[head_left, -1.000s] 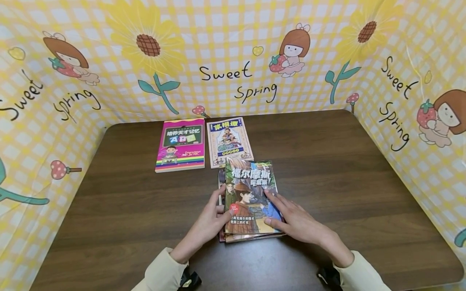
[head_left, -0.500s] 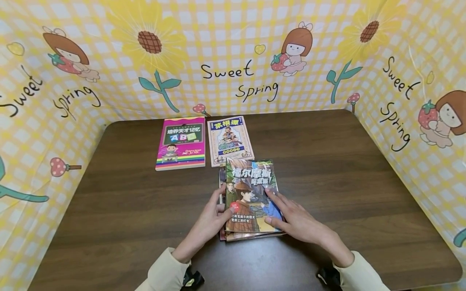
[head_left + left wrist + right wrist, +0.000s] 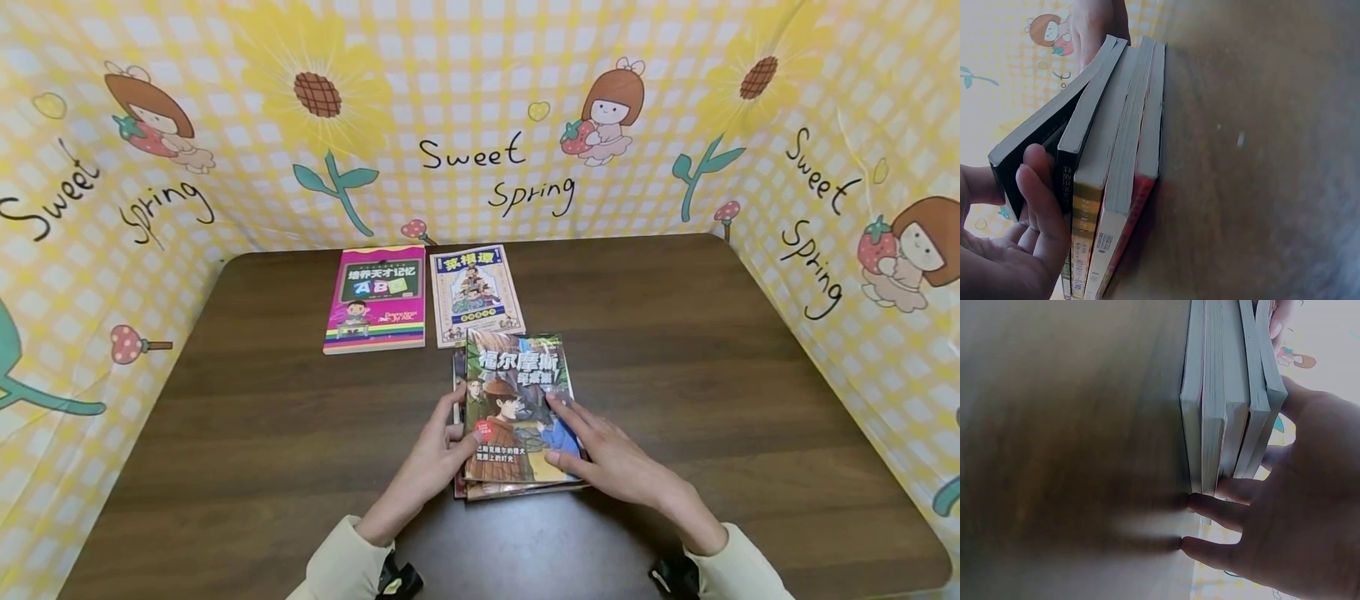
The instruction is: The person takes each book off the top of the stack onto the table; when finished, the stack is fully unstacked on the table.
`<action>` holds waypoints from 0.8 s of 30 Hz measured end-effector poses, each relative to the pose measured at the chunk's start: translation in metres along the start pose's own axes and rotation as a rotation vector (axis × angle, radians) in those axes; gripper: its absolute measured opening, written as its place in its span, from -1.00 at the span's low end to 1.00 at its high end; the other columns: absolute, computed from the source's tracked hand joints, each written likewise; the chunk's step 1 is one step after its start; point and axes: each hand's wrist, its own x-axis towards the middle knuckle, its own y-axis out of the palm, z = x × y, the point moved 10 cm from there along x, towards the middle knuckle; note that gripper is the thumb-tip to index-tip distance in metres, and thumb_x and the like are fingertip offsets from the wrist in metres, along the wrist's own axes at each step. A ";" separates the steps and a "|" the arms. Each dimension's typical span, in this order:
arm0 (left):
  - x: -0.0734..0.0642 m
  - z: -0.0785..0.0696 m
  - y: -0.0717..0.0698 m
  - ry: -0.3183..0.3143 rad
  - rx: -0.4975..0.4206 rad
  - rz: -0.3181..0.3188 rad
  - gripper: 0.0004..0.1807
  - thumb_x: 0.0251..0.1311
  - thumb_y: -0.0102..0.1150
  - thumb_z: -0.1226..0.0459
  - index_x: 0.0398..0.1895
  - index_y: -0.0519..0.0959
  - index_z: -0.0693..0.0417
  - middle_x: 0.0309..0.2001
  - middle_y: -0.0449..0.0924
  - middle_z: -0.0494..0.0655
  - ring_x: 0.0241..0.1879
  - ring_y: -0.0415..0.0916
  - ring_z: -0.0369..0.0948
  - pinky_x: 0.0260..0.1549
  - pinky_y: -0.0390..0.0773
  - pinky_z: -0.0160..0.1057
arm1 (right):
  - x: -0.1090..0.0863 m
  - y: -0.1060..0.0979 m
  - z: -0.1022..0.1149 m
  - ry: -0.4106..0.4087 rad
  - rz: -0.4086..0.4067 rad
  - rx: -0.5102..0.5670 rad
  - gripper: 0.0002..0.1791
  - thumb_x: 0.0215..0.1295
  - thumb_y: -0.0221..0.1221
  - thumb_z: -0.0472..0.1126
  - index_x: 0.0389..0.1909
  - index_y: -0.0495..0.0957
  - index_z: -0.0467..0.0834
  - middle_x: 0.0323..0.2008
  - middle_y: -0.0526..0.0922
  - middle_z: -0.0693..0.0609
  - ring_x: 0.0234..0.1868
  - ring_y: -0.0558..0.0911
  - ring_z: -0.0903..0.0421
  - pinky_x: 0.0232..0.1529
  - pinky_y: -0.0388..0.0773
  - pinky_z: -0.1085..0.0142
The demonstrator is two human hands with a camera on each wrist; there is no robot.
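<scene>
A stack of several books (image 3: pixel 1116 137) lies near me on the table. On top is a comic-style paperback (image 3: pixel 517 408) with a capped figure on its cover. My left hand (image 3: pixel 429 457) pinches this top book at its left side, thumb on the cover and fingers underneath. In the left wrist view, that spine side of the paperback (image 3: pixel 1047 119) is tilted up, with a gap above the book below. My right hand (image 3: pixel 626 462) rests on the right side, thumb and index finger on the cover. The right wrist view shows other fingers (image 3: pixel 1222 512) extended down beside the stack's edge.
Behind the stack lie a pink ABC book (image 3: pixel 375 300) and a cream-bordered book (image 3: pixel 477 296), side by side. The lower edge of the cream-bordered one meets the stack in the head view. A yellow checked cloth (image 3: pixel 480 100) surrounds the wooden table (image 3: pixel 720 350) on three sides.
</scene>
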 end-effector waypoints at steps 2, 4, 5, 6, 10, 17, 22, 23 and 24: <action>-0.001 -0.001 0.000 -0.001 0.005 0.006 -0.20 0.33 0.08 0.31 0.53 -0.09 -0.09 -0.61 0.44 -0.11 -0.78 0.15 -0.27 -0.74 0.25 -0.32 | 0.001 0.000 0.000 0.000 0.002 0.003 -0.15 0.33 -0.03 0.34 0.53 -0.12 0.19 0.49 0.03 -0.14 0.41 0.16 -0.23 0.28 0.06 -0.29; -0.001 -0.002 -0.001 0.002 0.023 0.014 -0.19 0.33 0.08 0.31 0.53 -0.10 -0.09 -0.65 0.38 -0.12 -0.77 0.17 -0.28 -0.72 0.26 -0.33 | 0.001 0.000 0.000 -0.004 0.003 0.004 -0.15 0.32 -0.03 0.35 0.53 -0.12 0.20 0.49 0.01 -0.13 0.41 0.16 -0.23 0.27 0.07 -0.29; -0.002 -0.003 -0.001 0.002 0.030 0.018 -0.19 0.33 0.08 0.32 0.53 -0.11 -0.09 -0.66 0.36 -0.13 -0.78 0.17 -0.28 -0.73 0.25 -0.33 | 0.001 0.000 0.001 -0.005 0.005 0.005 -0.15 0.32 -0.03 0.35 0.53 -0.12 0.21 0.49 0.01 -0.12 0.41 0.16 -0.23 0.27 0.07 -0.29; -0.002 -0.003 -0.002 0.002 0.041 0.021 -0.19 0.33 0.07 0.33 0.53 -0.12 -0.09 -0.66 0.38 -0.12 -0.77 0.19 -0.26 -0.73 0.25 -0.34 | 0.001 -0.001 0.001 -0.008 0.011 0.008 -0.16 0.32 -0.03 0.35 0.53 -0.12 0.23 0.50 0.00 -0.12 0.41 0.15 -0.23 0.27 0.07 -0.29; -0.004 -0.003 -0.007 0.016 0.059 0.022 -0.17 0.33 0.06 0.36 0.54 -0.14 -0.10 -0.44 0.62 0.07 -0.66 0.45 -0.22 -0.64 0.37 -0.31 | 0.001 -0.001 0.000 -0.025 0.043 0.021 -0.20 0.34 -0.04 0.34 0.52 -0.11 0.28 0.50 -0.02 -0.12 0.41 0.13 -0.26 0.25 0.10 -0.31; -0.012 -0.001 -0.012 0.012 0.034 0.037 -0.14 0.33 0.04 0.41 0.55 -0.18 -0.14 -0.49 0.57 0.00 -0.74 0.25 -0.29 -0.70 0.27 -0.35 | 0.001 0.002 0.001 -0.040 0.084 0.022 -0.23 0.35 -0.07 0.34 0.50 -0.12 0.35 0.51 -0.08 -0.17 0.42 0.11 -0.28 0.27 0.02 -0.32; -0.017 0.003 -0.015 -0.007 0.021 0.046 -0.14 0.32 0.02 0.44 0.55 -0.19 -0.13 -0.62 0.41 -0.04 -0.79 0.12 -0.30 -0.77 0.18 -0.38 | 0.001 0.005 0.001 -0.035 0.100 0.015 -0.23 0.34 -0.09 0.36 0.50 -0.14 0.37 0.52 -0.12 -0.15 0.41 0.10 -0.33 0.23 0.05 -0.36; -0.018 0.004 -0.016 -0.009 0.016 0.046 -0.14 0.33 0.03 0.43 0.55 -0.19 -0.11 -0.55 0.51 0.01 -0.78 0.21 -0.30 -0.78 0.24 -0.36 | 0.001 0.006 0.001 -0.036 0.105 0.016 -0.23 0.34 -0.09 0.36 0.50 -0.14 0.38 0.52 -0.13 -0.15 0.41 0.10 -0.32 0.24 0.03 -0.37; -0.019 0.004 -0.016 -0.012 0.015 0.044 -0.14 0.33 0.04 0.42 0.55 -0.19 -0.10 -0.46 0.58 0.06 -0.75 0.30 -0.29 -0.78 0.29 -0.34 | 0.002 0.007 0.001 -0.037 0.109 0.016 -0.23 0.34 -0.09 0.36 0.50 -0.14 0.38 0.52 -0.14 -0.14 0.41 0.11 -0.32 0.25 0.01 -0.37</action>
